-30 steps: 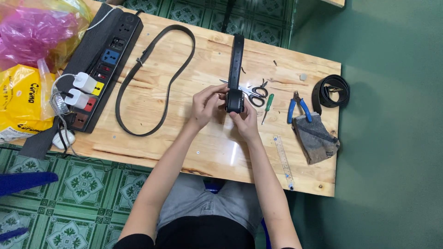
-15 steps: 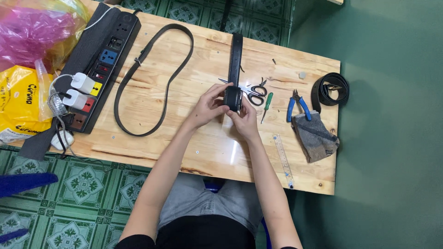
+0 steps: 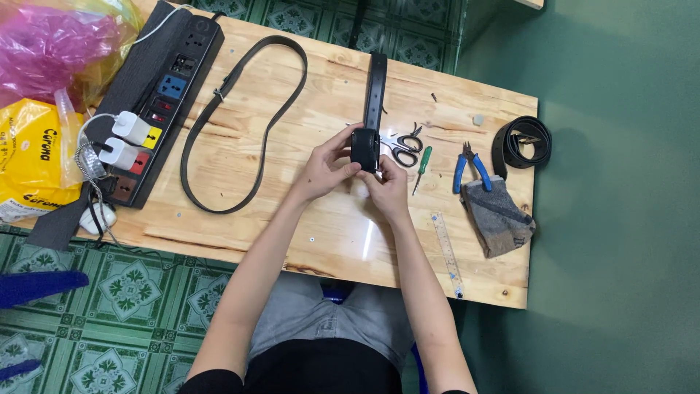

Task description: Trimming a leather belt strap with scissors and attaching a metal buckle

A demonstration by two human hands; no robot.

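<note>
Fingers (image 3: 348, 143) of the left hand (image 3: 326, 171) curled around a small black box-shaped piece (image 3: 364, 148), gripping its left side and top. Fingers of the right hand (image 3: 385, 186) pressed against the same piece from below and from the right, thumb up along its edge. Held just above the counter (image 3: 321, 233), near the middle of the board, with both hands touching each other beneath it. Joined to a straight black strap (image 3: 375, 91) running away from the piece toward the far edge of the counter.

Just right of the hands, small black-handled scissors (image 3: 402, 148), then a green-handled screwdriver (image 3: 421, 168) lying at a slant. Farther right, blue-handled pliers (image 3: 471, 168) beside a grey cloth pouch (image 3: 498, 215), and a coiled black strap (image 3: 521, 146) at the counter's right edge. A clear ruler (image 3: 446, 252) near the front right corner.

Left of the hands, a long black strap looped in a narrow oval (image 3: 248, 120), lying flat and well apart from the held piece. Beyond it, a black power strip (image 3: 171, 87) with two white chargers (image 3: 124, 138) plugged in. At the far left, a yellow plastic bag (image 3: 29, 157) and a pink plastic bag (image 3: 55, 44). Green patterned floor tiles (image 3: 131, 292) below the counter's front edge.
</note>
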